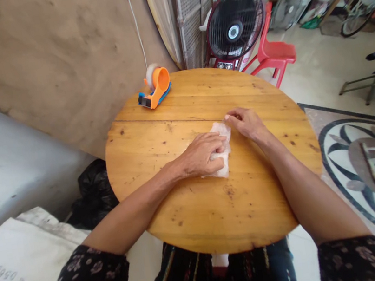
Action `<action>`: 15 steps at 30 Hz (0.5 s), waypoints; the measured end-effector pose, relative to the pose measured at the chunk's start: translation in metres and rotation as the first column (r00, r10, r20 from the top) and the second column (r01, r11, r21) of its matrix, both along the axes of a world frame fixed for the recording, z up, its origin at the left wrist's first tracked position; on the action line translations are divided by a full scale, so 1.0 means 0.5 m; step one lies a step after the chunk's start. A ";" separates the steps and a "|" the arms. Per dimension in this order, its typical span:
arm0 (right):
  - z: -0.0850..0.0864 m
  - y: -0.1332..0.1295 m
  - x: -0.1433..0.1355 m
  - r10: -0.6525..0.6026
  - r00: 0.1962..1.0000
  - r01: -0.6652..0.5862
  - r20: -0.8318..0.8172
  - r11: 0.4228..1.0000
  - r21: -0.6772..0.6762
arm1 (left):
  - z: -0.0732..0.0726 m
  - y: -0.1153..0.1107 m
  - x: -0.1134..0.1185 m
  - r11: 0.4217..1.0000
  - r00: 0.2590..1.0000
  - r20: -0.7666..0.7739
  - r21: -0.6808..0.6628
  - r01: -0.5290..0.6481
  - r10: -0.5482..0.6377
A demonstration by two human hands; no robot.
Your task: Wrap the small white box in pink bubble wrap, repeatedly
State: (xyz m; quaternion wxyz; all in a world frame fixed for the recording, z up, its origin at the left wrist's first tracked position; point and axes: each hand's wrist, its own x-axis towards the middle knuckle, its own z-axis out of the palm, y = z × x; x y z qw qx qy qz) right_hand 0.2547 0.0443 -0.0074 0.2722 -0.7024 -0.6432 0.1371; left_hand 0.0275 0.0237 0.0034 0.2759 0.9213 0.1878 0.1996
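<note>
My left hand [203, 152], thumb and fingers parted, rests on the pale packet [225, 167] mid-tabletop [220, 215]. My right hand [248, 124], apart from it, curls near the packet's far corner; I can't tell its grip. The packet looks folded, any sealing unclear; the tape dispenser [162, 82] stands untouched.

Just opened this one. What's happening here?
A person at a round wooden table has the left hand pressed on a small pale wrapped bundle. The right hand is at the bundle's far right corner, fingers curled; whether it grips anything is too small to tell. A tape dispenser stands near the table's far left edge, with neither hand on it.
</note>
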 end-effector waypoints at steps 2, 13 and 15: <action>-0.001 -0.002 -0.007 0.010 0.999 -0.009 0.045 1.000 -0.018 | 0.001 -0.001 0.001 1.000 1.000 0.010 -0.002 0.009 -0.009; -0.013 -0.003 -0.024 -0.054 0.998 0.050 0.039 0.995 0.085 | 0.002 -0.005 0.001 1.000 0.999 0.030 0.007 0.021 -0.021; -0.017 0.002 -0.022 -0.027 0.992 0.041 -0.123 0.992 0.120 | 0.001 -0.006 0.000 1.000 0.999 0.040 0.026 0.013 -0.014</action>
